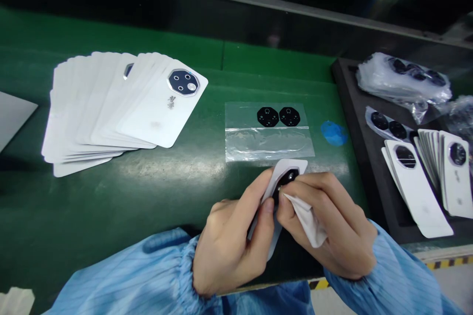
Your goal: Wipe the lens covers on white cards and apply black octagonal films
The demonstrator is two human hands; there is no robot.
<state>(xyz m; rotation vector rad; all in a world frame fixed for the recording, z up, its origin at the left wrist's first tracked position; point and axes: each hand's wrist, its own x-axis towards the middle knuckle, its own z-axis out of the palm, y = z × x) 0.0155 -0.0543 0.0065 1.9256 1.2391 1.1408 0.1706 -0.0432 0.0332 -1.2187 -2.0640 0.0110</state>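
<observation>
My left hand (236,241) is closed around the edge of a white phone back cover (283,165), which is tilted up near the front edge of the table. The cover has a dark camera window (290,176) with a metal rim. My right hand (328,221) pinches a folded white cloth (308,221), its fingertips against the camera window. Just beyond my hands lies a clear plastic sheet (266,145) with two black octagonal camera lens covers (279,116) on it. My fingers hide the cover's lower part and most of the window.
A fanned stack of white phone back covers (121,108) lies on the green table (148,202) at left. At right, a black foam tray (354,123) holds more covers (417,187) and bagged lens covers (404,76). A blue film piece (334,133) lies beside the tray.
</observation>
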